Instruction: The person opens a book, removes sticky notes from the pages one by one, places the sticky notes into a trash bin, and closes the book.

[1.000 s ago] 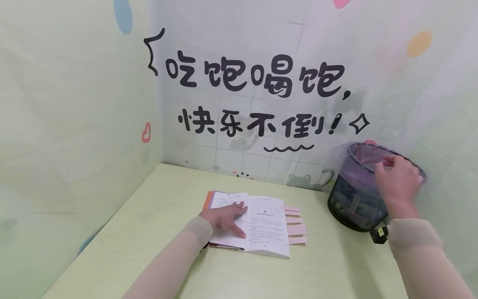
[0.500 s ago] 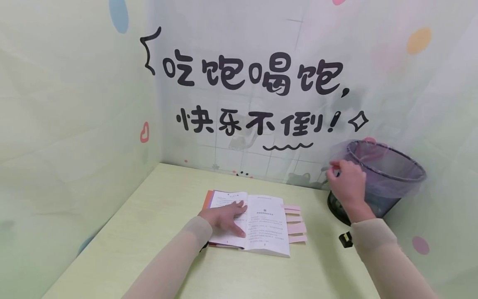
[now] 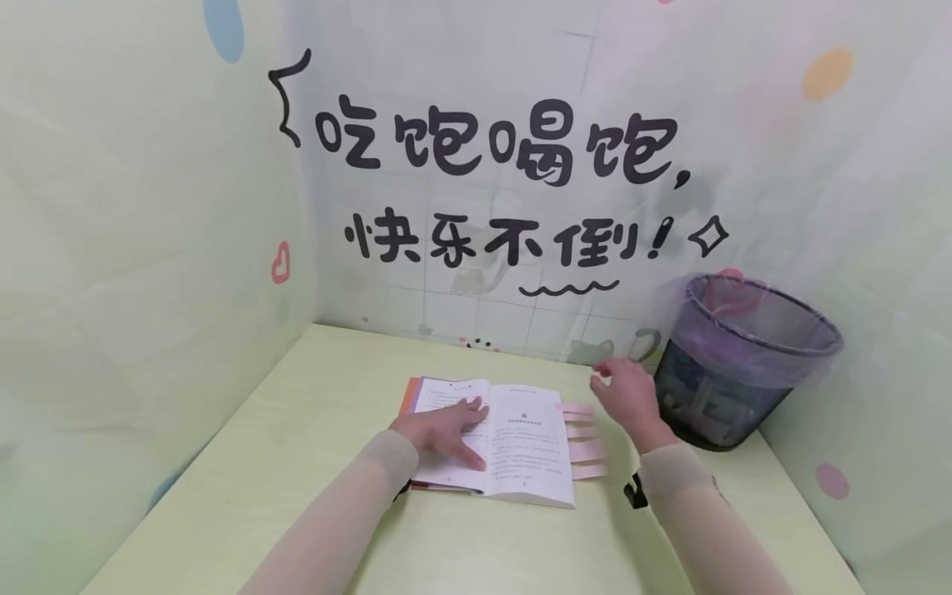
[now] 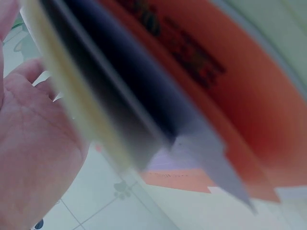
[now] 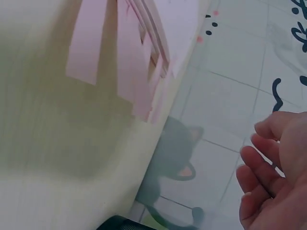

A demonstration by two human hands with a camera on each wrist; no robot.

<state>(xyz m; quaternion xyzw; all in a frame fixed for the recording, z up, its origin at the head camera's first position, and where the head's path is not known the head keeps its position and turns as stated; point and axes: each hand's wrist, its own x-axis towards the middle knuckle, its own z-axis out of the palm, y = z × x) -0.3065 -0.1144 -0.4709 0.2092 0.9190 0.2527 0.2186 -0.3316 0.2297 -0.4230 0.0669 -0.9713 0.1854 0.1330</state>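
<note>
An open book (image 3: 530,459) lies on the table, with pink paper strips (image 3: 587,451) sticking out past its right edge. My left hand (image 3: 442,430) rests on the left page, fingers spread and thumb near the spine. In the left wrist view the orange cover (image 4: 268,139) and blurred page edges fill much of the picture, beside my palm (image 4: 38,143). Up and to the right of the book, my right hand (image 3: 630,398) is in the air with loosely curled fingers. The right wrist view shows nothing held by the fingers (image 5: 261,167).
At the back right stands a dark mesh wastebasket (image 3: 725,405) with a purple bag liner folded over its rim. Printed cloth walls with large black lettering (image 3: 521,149) enclose the pale wooden table (image 3: 283,463) at the back and both sides.
My right hand has travelled left from over the wastebasket's rim to near the book's upper right. My left hand stays on the page, and the head view has shifted slightly.
</note>
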